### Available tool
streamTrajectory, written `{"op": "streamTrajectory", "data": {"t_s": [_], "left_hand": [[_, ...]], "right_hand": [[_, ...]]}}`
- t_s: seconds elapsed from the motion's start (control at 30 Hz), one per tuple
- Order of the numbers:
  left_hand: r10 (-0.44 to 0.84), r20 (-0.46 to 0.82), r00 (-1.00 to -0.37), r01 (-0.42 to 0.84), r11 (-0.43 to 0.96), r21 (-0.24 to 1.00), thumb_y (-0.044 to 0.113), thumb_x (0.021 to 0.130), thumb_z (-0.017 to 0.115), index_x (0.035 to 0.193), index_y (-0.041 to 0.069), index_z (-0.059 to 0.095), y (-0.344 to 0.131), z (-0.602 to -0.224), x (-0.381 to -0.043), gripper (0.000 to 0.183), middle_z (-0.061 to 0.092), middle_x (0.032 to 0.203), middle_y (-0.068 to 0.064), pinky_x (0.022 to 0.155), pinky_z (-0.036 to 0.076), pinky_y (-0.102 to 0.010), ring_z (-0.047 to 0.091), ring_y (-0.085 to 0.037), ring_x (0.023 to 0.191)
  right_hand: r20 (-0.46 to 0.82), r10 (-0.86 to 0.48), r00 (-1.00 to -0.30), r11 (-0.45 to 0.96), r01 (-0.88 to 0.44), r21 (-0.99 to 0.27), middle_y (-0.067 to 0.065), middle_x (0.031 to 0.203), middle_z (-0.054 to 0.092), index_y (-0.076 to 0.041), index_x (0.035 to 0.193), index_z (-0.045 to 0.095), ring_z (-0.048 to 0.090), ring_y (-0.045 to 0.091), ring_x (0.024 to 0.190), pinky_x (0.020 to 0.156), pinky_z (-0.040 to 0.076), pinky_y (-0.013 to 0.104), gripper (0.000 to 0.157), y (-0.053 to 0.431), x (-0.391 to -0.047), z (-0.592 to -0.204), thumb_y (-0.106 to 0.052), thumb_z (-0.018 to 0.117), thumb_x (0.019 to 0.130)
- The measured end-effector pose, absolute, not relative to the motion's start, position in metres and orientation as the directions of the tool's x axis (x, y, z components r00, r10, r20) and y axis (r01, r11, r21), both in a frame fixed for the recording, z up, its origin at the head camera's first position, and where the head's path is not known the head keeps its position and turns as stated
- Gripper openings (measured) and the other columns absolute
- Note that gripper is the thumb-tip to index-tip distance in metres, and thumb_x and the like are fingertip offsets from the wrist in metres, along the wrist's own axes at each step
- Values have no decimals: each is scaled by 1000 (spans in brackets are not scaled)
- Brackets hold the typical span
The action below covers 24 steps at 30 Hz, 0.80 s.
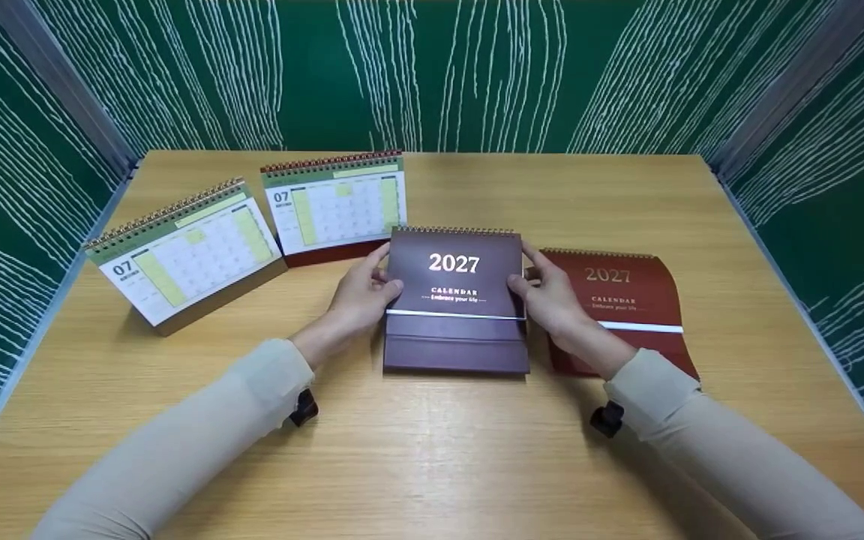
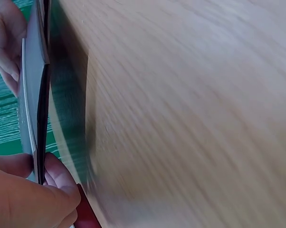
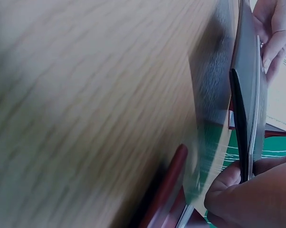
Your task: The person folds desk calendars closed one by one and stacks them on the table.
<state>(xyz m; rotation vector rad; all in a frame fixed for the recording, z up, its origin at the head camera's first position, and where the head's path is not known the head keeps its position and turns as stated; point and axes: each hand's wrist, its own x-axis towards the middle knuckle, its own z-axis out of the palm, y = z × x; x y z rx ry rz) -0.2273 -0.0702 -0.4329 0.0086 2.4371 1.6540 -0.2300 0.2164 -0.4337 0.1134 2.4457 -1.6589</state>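
A dark purple desk calendar (image 1: 456, 300) marked 2027 is held between both hands at the middle of the table, its spiral binding on the far side. My left hand (image 1: 363, 294) pinches its left edge, thumb on the cover and fingers beneath. At the opposite edge my right hand (image 1: 554, 300) grips in the same way. Both wrist views show the calendar (image 2: 36, 80) side-on, raised off the tabletop, with the left hand (image 2: 33, 190) and the right hand (image 3: 252, 190) each clasping an edge. Partly behind the right hand lies a red 2027 calendar (image 1: 627, 292) with a white band.
Two desk calendars stand at the left, opened to a 07 page: a brown-based one (image 1: 192, 255) and, farther back, a red-based one (image 1: 338, 206). The wooden table (image 1: 432, 465) meets green panels (image 1: 432, 75) with white lines on its far side and both flanks.
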Motion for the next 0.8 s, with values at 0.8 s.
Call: {"op": "streamTrajectory", "data": {"t_s": [0.8], "left_hand": [[134, -161, -978, -107, 340, 934, 4, 102, 66, 167, 12, 36, -39, -424, -238, 72, 55, 107, -6, 82, 54, -26, 57, -15, 91]], "right_hand": [[-151, -134, -979, 517, 61, -854, 23, 136, 60, -15, 171, 21, 59, 25, 106, 91, 52, 28, 70, 254, -240, -416, -11, 55, 110]]}}
